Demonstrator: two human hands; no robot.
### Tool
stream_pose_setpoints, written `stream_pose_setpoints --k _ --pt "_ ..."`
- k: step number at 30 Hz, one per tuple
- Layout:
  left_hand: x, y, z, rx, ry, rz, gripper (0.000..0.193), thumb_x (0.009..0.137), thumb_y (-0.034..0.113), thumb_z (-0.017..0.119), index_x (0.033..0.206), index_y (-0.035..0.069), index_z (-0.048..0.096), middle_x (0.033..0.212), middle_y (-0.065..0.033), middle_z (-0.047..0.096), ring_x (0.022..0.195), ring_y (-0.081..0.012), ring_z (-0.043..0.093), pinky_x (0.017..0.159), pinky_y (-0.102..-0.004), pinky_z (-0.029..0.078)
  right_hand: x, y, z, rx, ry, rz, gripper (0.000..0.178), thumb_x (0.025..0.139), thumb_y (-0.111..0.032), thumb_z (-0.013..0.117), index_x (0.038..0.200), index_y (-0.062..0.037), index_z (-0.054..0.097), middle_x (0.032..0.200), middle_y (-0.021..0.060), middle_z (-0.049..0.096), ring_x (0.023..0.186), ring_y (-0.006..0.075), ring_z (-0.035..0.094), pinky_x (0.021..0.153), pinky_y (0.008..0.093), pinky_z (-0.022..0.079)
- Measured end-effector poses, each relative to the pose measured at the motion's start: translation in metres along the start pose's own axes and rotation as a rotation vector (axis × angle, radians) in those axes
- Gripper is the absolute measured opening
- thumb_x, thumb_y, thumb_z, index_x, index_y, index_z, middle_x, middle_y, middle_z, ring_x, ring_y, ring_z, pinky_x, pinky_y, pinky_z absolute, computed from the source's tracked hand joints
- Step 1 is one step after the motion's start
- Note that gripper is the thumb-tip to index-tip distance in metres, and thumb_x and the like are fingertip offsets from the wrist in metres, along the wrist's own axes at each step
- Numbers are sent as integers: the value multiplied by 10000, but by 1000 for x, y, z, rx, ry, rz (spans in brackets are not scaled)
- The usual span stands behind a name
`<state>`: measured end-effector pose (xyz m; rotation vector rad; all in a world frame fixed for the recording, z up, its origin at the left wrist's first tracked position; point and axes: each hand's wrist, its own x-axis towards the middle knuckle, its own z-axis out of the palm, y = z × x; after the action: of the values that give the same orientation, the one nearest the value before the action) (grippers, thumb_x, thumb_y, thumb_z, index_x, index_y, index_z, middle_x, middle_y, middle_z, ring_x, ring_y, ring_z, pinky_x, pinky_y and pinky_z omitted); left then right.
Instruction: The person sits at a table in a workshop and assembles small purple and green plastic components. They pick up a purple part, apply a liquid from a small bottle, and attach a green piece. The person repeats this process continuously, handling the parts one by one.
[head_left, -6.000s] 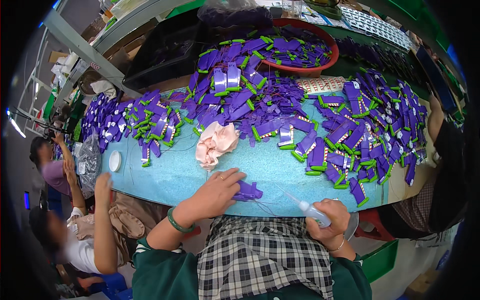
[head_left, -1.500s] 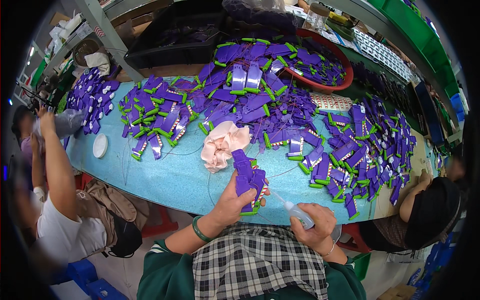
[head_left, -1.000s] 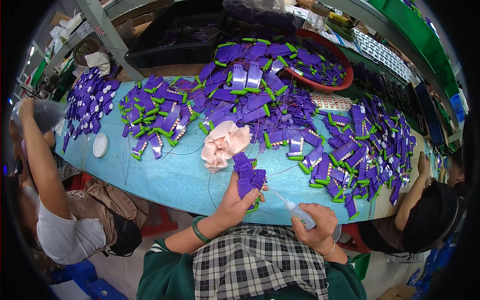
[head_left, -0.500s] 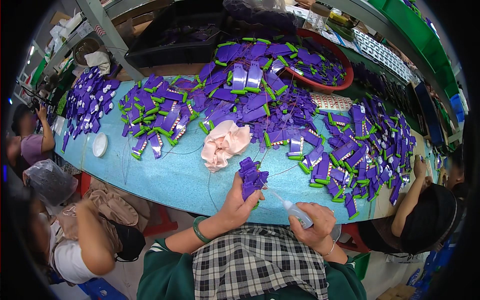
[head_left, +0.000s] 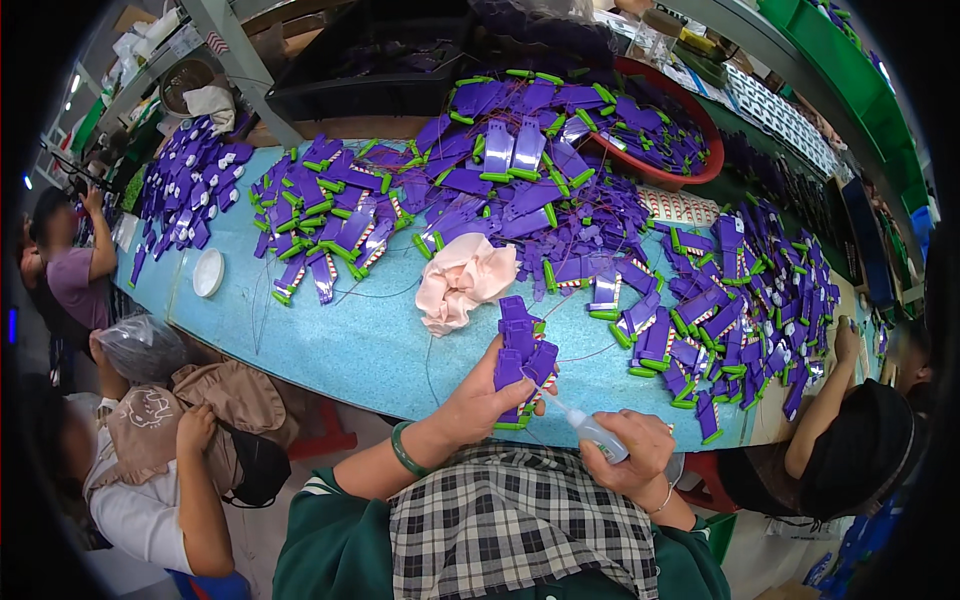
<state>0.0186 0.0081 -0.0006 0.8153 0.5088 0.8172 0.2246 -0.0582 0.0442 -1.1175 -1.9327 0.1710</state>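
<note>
In my left hand is a purple plastic piece with a green end and a red-and-white striped edge, held above the table's near edge. Fingers wrap its lower part and hide some of it. My right hand grips a small translucent squeeze bottle with a thin needle-like nozzle. The nozzle points up and left at the lower part of the piece; I cannot tell whether it touches. A crumpled pink cloth lies just beyond my left hand.
Heaps of purple-and-green pieces with thin wires cover much of the blue table. A red basin and a black crate stand at the back. A white dish sits left. Co-workers sit at both sides.
The purple piece has turned in my left hand, so its green end and striped edge show more. My right hand stays close by with the bottle. The whole view has shifted slightly.
</note>
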Motion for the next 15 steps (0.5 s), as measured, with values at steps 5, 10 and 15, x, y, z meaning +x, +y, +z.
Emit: stream_pose_setpoints --k 5,10,15 --pt "-2 1 -1 80 -16 3 583 941 118 544 1424 62 222 1140 -109 539 988 -165 583 779 -320 515 1 0 1 0 -16 0 393 609 -99 807 959 -27 643 604 56 582 444 163 526 408 273 389" --pt "-2 1 0 64 -19 10 572 943 100 529 1420 56 218 1134 -107 542 990 -158 581 790 -316 513 1 0 2 -8 -25 -10 391 615 -101 805 962 -29 641 596 54 574 438 163 523 404 274 387" --pt "-3 -8 -1 206 72 68 573 943 84 523 1419 48 206 1174 -120 534 1036 -178 581 811 -323 513 -8 -3 -2 -28 -54 56 381 600 -133 777 943 -48 634 658 99 614 509 221 581 480 297 438"
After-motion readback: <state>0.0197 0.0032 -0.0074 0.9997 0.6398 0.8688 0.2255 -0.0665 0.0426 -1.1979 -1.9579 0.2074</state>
